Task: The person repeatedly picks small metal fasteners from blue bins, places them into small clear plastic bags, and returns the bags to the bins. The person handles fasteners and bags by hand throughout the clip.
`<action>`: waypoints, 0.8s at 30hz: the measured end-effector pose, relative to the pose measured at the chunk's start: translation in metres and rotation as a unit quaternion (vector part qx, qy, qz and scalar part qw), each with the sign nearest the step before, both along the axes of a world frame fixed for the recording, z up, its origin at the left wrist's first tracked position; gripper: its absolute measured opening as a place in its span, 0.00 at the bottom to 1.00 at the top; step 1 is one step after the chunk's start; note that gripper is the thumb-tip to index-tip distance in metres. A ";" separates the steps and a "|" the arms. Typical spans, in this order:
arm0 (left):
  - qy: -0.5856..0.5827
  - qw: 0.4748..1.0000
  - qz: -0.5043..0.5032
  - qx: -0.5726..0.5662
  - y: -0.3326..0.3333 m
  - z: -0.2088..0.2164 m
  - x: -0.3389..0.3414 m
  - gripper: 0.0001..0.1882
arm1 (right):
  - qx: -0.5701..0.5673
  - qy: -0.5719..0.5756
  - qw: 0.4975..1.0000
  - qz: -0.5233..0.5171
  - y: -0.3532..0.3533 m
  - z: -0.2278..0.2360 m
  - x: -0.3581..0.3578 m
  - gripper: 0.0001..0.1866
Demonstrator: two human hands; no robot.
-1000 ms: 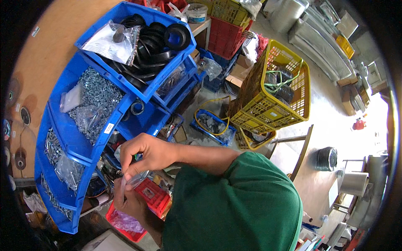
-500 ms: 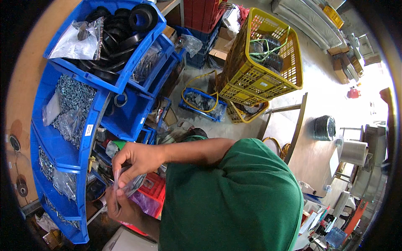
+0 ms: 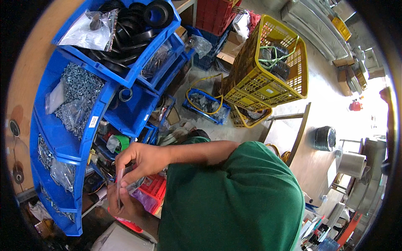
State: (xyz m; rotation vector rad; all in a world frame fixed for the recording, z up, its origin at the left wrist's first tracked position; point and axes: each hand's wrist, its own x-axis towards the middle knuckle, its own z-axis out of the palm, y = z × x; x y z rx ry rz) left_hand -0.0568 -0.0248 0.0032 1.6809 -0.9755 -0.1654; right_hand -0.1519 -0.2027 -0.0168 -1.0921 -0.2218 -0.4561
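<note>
The person in the green shirt (image 3: 234, 201) stands bent over a cluttered rack of blue storage bins (image 3: 71, 138), both hands drawn together at about eight o'clock in the view. The right hand (image 3: 140, 161) comes across from the bare forearm and pinches the upper edge of a small clear plastic bag (image 3: 127, 184) between thumb and fingertips, a narrow, closed pinch. The left hand (image 3: 121, 203) sits just below it, curled around the lower part of the same bag, fingers closed on it; what the bag contains is too small to tell. The bag is held in the air just above a red plastic tray (image 3: 153, 192) that lies beside a purple pouch (image 3: 144, 200). At ten o'clock from the hands, one bin is heaped with silvery screws (image 3: 79, 90), some of them in clear packets. Higher up, at eleven o'clock, the top bin holds black rubber rings (image 3: 142, 14) and a flat clear bag (image 3: 86, 29). A roll of green tape (image 3: 122, 141) rests on a lower shelf, near the right hand's knuckles. Well apart, at one o'clock, a yellow mesh crate (image 3: 268, 71) stands tilted on the floor, and a small blue floor tray (image 3: 205, 104) of loose parts lies between it and the rack.
</note>
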 end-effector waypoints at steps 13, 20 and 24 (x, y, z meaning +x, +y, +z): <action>-0.041 0.993 0.113 -0.015 -0.019 0.006 -0.020 0.12 | -0.038 -0.032 0.998 -0.043 0.003 0.000 0.007 0.03; 0.000 0.997 0.077 0.022 -0.009 0.001 -0.010 0.11 | -0.064 -0.018 0.997 -0.050 -0.002 0.003 0.002 0.05; -0.008 0.999 0.030 0.029 -0.012 0.004 -0.002 0.09 | -0.062 -0.008 0.995 -0.072 -0.005 -0.007 0.004 0.06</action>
